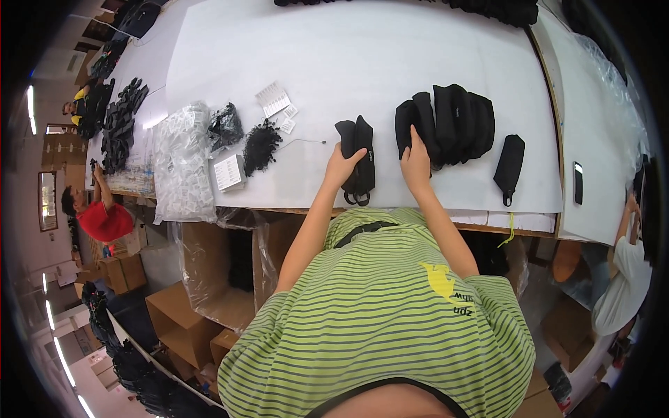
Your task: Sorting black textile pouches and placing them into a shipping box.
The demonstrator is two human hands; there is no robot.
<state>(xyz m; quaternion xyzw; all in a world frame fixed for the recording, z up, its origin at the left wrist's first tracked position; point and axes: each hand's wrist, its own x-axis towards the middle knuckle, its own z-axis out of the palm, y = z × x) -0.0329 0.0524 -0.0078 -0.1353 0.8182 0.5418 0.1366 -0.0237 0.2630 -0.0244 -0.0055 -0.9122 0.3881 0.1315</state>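
Observation:
On the white table in front of me stands a pair of slim black fabric pouches [360,153] with small loops at their near ends. My left hand [340,169] is closed round the left side of this pair, its thumb lying across the front. Further right, a row of black pouches [456,125] stands packed side by side. My right hand [416,166] rests against the left end of that row, fingers stretched out. A single black pouch [510,166] with a loop lies apart at the right.
Left of my hands are a heap of black cords [262,148], white printed cards [272,99], a card stack [228,173] and a big clear plastic bag [184,164]. A phone [578,183] lies at far right. People work on both sides; cardboard boxes [182,319] stand below.

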